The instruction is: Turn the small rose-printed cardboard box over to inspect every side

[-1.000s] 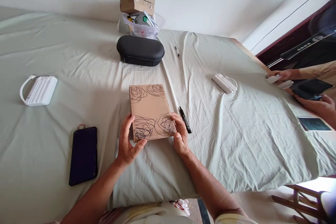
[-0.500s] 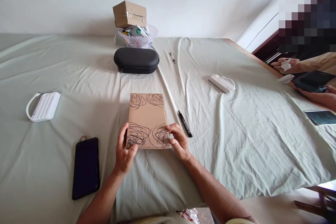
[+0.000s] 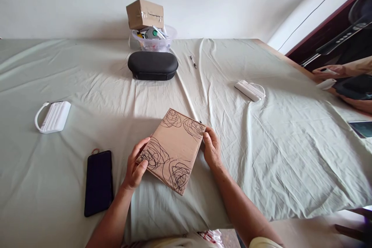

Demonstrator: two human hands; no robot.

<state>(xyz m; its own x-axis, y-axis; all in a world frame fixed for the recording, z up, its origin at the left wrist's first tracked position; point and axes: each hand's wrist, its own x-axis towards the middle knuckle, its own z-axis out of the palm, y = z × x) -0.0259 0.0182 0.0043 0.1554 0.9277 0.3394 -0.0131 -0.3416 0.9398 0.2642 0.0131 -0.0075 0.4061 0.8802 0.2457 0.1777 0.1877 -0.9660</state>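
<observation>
A flat brown cardboard box with black scribbled loops near its corners is turned at an angle in front of me. My left hand grips its left corner, thumb on top and fingers along the side. At the right corner my right hand holds the edge, thumb on top and fingers mostly hidden. The box covers nearly all of a black marker, with only a dark tip showing beyond its far right edge.
A phone and a white power bank lie left. Farther off are a black case, a tub topped by a carton, a pen and another power bank. A co-worker's hands hold things at right.
The box has turned clockwise, its near edge now slanting. My right hand has moved from the near right side to the far right corner. The box now covers most of the marker.
</observation>
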